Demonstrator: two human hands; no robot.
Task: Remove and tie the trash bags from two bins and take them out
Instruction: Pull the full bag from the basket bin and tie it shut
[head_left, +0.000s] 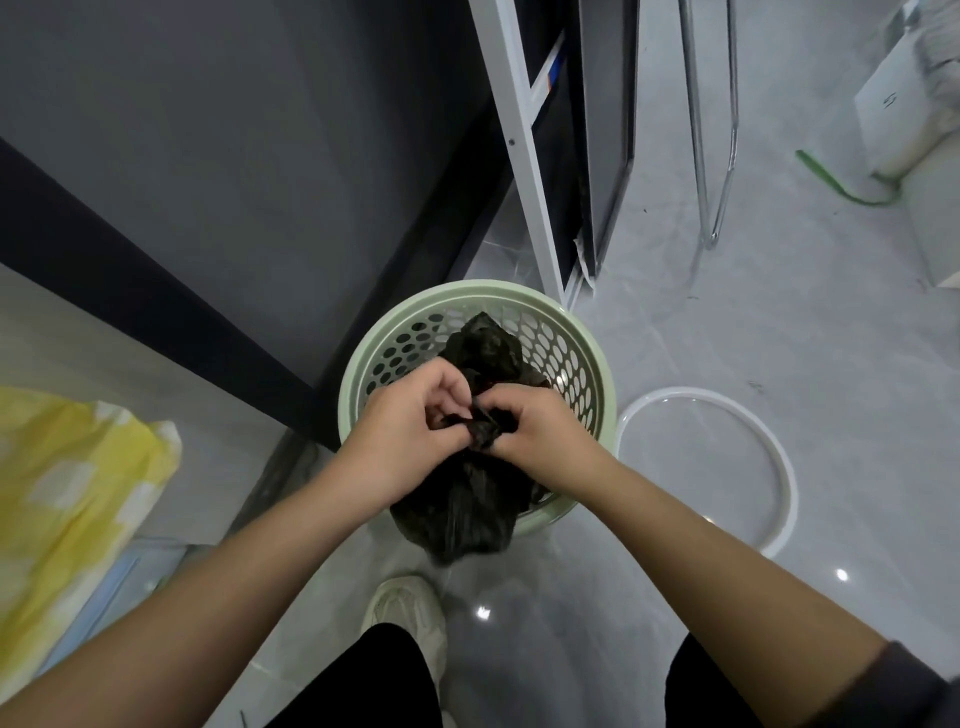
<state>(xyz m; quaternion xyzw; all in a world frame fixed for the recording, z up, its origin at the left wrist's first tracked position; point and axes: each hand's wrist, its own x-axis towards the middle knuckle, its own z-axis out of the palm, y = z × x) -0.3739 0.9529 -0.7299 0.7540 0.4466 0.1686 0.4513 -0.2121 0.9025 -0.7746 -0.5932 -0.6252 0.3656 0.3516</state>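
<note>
Both hands, left hand (415, 431), right hand (540, 436), pinching black trash bag (462, 514) neck between them, above bin (597, 358)

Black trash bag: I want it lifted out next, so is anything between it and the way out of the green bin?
Nothing visible does. The left hand and right hand pinch the black trash bag at its neck above the open green bin; the white ring lies on the floor beside it.

I'm seeing the glossy grey floor (753, 322) carrying a pale green bin (467, 290), with a white ring (685, 394) lying flat just beside it, rightward.
</note>
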